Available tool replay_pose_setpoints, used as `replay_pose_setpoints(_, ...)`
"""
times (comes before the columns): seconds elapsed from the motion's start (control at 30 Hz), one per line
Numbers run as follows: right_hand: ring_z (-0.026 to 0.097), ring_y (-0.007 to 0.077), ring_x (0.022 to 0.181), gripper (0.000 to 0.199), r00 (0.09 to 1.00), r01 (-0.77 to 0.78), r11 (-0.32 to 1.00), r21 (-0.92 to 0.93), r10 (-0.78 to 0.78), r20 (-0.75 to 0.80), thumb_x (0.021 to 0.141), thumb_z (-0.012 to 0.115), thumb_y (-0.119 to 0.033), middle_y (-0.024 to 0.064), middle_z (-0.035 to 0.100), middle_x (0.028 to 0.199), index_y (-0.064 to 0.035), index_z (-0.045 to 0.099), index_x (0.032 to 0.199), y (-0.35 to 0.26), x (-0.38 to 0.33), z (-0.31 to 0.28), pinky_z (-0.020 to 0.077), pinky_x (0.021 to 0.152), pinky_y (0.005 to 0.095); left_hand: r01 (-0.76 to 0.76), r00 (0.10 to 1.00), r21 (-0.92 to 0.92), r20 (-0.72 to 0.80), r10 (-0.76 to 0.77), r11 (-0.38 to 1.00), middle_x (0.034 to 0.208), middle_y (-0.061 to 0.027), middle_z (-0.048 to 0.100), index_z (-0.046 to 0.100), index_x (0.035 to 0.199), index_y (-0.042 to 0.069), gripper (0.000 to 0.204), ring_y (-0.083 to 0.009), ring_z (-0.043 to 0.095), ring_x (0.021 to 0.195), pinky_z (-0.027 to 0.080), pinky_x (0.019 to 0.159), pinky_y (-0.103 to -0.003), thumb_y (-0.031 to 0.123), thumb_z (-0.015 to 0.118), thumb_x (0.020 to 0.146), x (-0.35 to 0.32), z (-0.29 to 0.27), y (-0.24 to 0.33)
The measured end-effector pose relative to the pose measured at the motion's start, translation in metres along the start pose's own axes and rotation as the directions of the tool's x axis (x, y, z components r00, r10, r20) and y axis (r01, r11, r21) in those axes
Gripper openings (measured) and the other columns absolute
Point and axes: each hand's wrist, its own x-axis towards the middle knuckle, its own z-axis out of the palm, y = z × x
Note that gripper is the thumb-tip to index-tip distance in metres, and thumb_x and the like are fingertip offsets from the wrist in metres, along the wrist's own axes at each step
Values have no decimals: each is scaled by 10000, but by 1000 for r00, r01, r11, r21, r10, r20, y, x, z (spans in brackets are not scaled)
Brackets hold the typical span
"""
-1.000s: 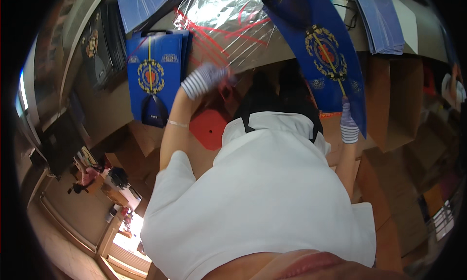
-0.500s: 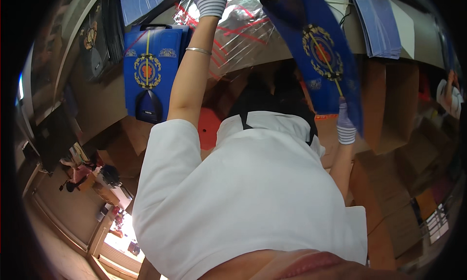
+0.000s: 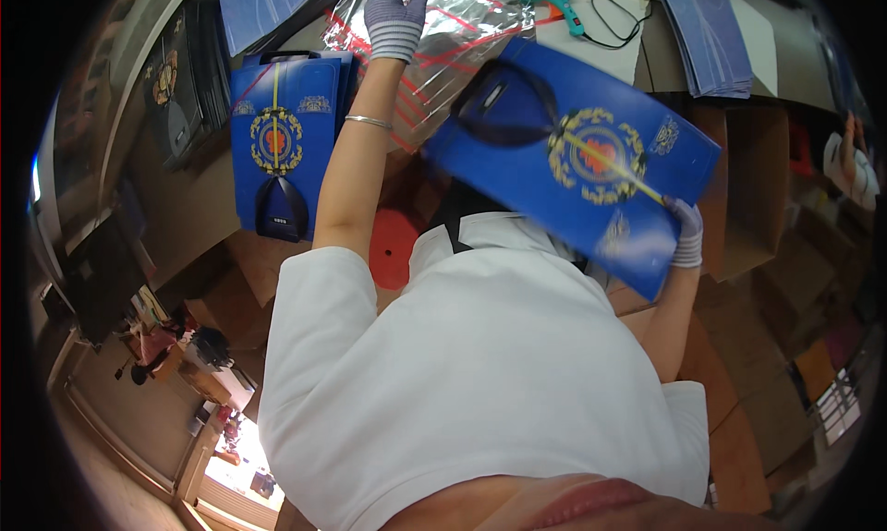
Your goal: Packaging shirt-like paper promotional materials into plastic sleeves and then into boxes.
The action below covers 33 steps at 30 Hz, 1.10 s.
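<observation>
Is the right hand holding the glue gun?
No, the right hand grips a blue bag, while the glue gun lies apart.

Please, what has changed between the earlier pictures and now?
The left hand went forward over the clear red-striped plastic; whether it grips is unclear. The handle end of the held gift bag swung left and toward the body, uncovering the teal glue gun. The right hand keeps its hold; the blue bags at left stayed.
</observation>
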Motion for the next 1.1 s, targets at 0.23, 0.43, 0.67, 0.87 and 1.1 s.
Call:
replay_pose_setpoints(0.23, 579, 187, 741, 172, 930, -225, 720, 656, 360, -76, 765, 610, -115, 103, 598, 851, 18, 602, 874, 0, 0, 11, 497, 677, 289, -43, 999, 729, 28, 33, 683, 714, -100, 616, 647, 724, 48, 169, -253, 599, 734, 459, 713, -332, 194, 697, 655, -3, -55, 0)
replay_pose_setpoints(0.43, 589, 206, 752, 220, 843, -185, 653, 734, 490, -224, 778, 584, -102, 119, 594, 862, 29, 564, 952, 0, 0, 8, 505, 682, 303, 261, 965, 557, -132, -227, 788, 722, -82, 632, 663, 743, 52, 122, -178, 598, 662, 462, 652, -282, 160, 682, 691, -14, -79, -13)
replay_pose_setpoints(0.67, 584, 200, 766, 222, 989, -144, 961, 235, 131, 67, 752, 587, -68, 102, 575, 877, 6, 586, 961, -16, -5, 8, 483, 686, 290, 178, 939, 767, 55, -339, 617, 770, -105, 648, 667, 807, 55, 182, -209, 628, 735, 477, 699, -295, 208, 675, 709, -12, -63, 7)
replay_pose_setpoints(0.87, 573, 213, 817, 289, 825, 205, 979, -11, -167, 540, 779, 610, -271, 124, 591, 877, -51, 614, 966, -8, 110, 139, 455, 765, 276, 80, 958, 780, 111, -263, 621, 778, -131, 643, 663, 816, 45, 233, -249, 626, 737, 481, 696, -319, 254, 652, 713, 0, -78, -17)
replay_pose_setpoints(1.1, 588, 320, 857, 400, 983, 136, 608, -783, 16, 183, 803, 472, -450, 159, 623, 884, -100, 646, 893, -92, 222, 168, 449, 775, 403, 134, 974, 841, -15, -225, 524, 747, -142, 605, 635, 743, 49, 157, -305, 573, 717, 456, 691, -367, 195, 635, 683, -54, -43, -22)
